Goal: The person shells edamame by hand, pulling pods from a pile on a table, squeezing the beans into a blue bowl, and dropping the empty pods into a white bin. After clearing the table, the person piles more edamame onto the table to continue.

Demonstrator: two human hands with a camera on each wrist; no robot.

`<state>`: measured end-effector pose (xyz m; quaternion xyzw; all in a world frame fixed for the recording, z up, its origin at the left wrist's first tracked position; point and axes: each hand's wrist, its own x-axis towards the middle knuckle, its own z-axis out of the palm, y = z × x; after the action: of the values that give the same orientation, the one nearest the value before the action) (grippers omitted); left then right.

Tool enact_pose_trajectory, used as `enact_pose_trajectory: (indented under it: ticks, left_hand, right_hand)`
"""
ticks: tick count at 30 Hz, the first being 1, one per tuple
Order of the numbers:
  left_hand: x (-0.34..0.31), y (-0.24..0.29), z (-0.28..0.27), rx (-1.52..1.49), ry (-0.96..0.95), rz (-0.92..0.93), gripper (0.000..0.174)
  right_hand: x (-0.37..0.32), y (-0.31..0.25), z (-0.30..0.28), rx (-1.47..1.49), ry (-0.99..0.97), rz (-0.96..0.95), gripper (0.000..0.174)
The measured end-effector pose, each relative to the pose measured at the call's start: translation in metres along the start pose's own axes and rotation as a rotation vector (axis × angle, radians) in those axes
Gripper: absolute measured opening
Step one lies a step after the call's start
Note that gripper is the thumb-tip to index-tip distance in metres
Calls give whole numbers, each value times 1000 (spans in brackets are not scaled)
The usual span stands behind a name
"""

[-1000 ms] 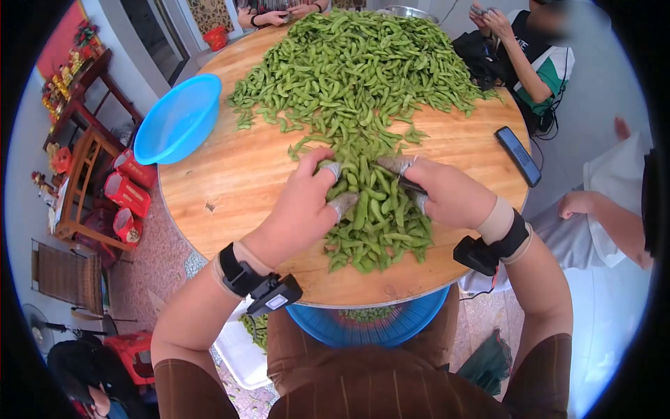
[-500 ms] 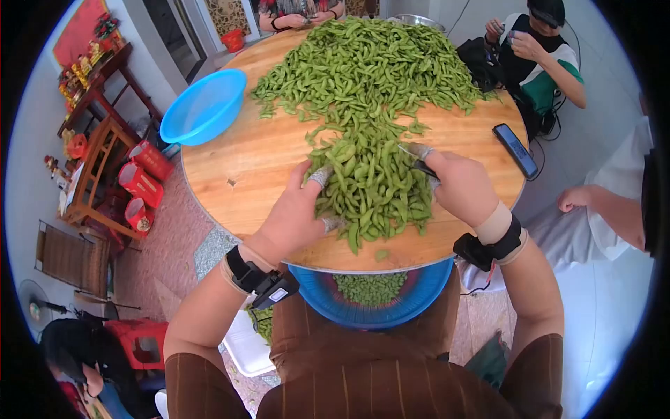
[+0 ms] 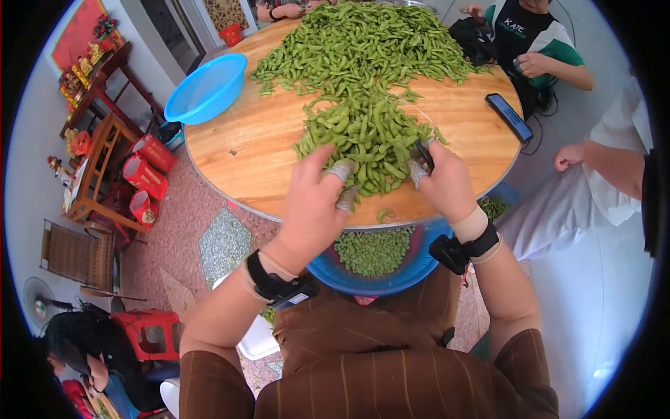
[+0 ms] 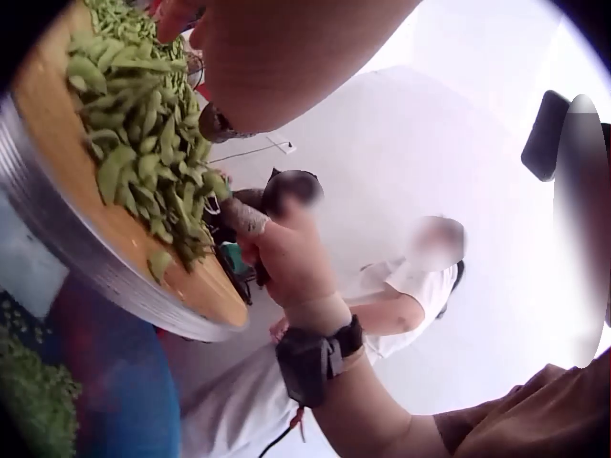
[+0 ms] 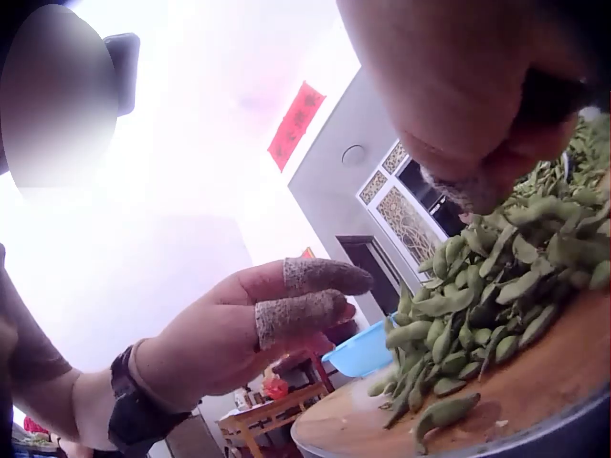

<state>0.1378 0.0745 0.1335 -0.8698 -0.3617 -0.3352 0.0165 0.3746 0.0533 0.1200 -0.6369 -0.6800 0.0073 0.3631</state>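
Note:
Green soybean pods lie in a small heap [image 3: 363, 140] near the table's front edge, joined to a big pile [image 3: 370, 49] behind. My left hand [image 3: 317, 199] is at the heap's front left, thumb and forefinger in grey wrappings. In the right wrist view those wrapped fingers [image 5: 301, 320] extend toward the pods and hold nothing. My right hand [image 3: 447, 178], also with wrapped fingertips, grips a small black-handled tool [image 3: 423, 155] at the heap's right side; I cannot tell its kind. Below the table edge, a blue basin [image 3: 391, 285] holds shelled green beans [image 3: 373, 251].
A light-blue basin [image 3: 207, 87] stands at the left of the round wooden table [image 3: 258, 153]. A phone [image 3: 509, 117] lies near its right edge. People sit at the back and right; one in white clothes [image 3: 558, 209] is close beside my right arm.
My hands have moved apart from the heap's middle to its two sides, and the heap has spread wider. The head view has shifted, showing more of the beans in the lower basin.

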Motion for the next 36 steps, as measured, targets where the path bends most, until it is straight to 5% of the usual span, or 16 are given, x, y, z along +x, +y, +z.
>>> enact_pose_trajectory:
  ticks: [3, 5, 6, 8, 12, 13, 18, 21, 23, 27, 32, 33, 36]
  left_hand:
    - [0, 16, 25, -207, 11, 50, 33]
    - [11, 36, 33, -1100, -344, -724, 22]
    - [15, 38, 40, -1097, -341, -715, 22]
    - [19, 36, 59, -1556, -266, -992, 19]
    - [32, 42, 54, -1264, -107, -872, 20]
    - [30, 37, 50, -1216, -99, -833, 20]
    - [35, 5, 33, -1095, -83, -795, 25]
    - [40, 9, 21, -1177, -147, -754, 23]
    - [43, 25, 12, -1210, -220, -720, 21]
    - [41, 61, 11, -1107, -353, -480, 17]
    - [24, 58, 14, -702, -180, -167, 17]
    - [20, 59, 6, -950, -333, -445, 23]
    - [5, 45, 1, -1213, -534, -625, 30]
  right_hand:
    - [-11, -12, -8, 162, 71, -10, 20]
    - [-22, -22, -10, 352, 44, -13, 19]
    - [-27, -21, -8, 352, 52, -18, 19]
    - [-33, -15, -1, 290, -27, -77, 20]
    - [-20, -6, -2, 224, 89, 74, 16]
    - [-15, 5, -4, 89, 120, -39, 17]
    - [-5, 22, -18, 44, 5, 92, 23]
    - [-15, -2, -17, 460, -82, 230, 27]
    - [-25, -16, -5, 753, 29, 95, 24]
    - [-37, -20, -31, 783, -194, 322, 18]
    - [-76, -10, -56, 415, -144, 214, 20]
    - [-84, -5, -59, 463, -74, 233, 19]
    - [-112, 15, -82, 731, -12, 506, 16]
